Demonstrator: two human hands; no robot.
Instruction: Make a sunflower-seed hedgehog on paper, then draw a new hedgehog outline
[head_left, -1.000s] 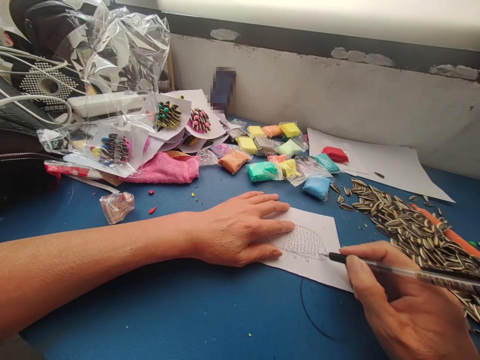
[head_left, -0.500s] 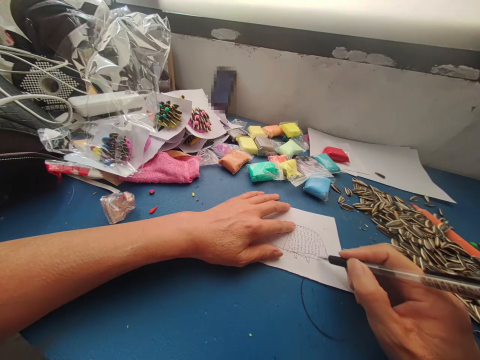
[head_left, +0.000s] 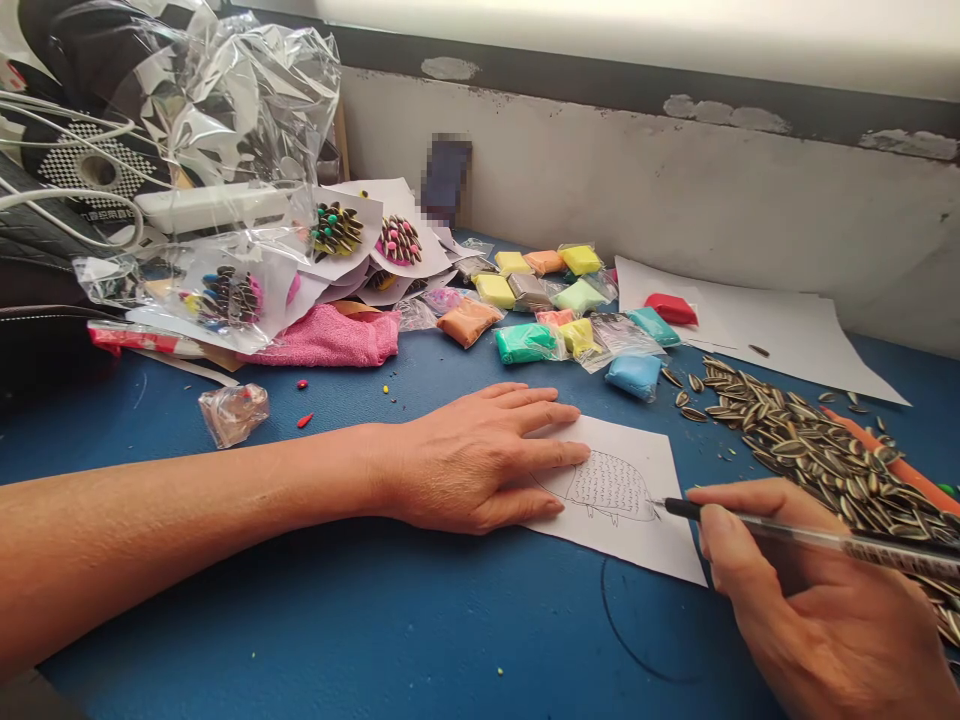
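Observation:
My left hand lies flat with its fingers stretched over the left part of a small white sheet of paper. On that sheet is a line drawing of a rounded animal body filled with rows of small marks, with short legs underneath. Part of the drawing is covered by my left fingers. My right hand grips a black pen with a clear barrel. The pen's tip is at the right end of the drawn body, where a few short strokes show.
A heap of striped sunflower seeds and an orange tool lie at the right. Wrapped coloured clay packets sit behind the paper. Seed-covered clay pieces, a pink cloth and crumpled clear plastic fill the back left.
My right hand and the pen have shifted slightly right and up, and short strokes now show at the drawing's right end. My left hand has stayed in place.

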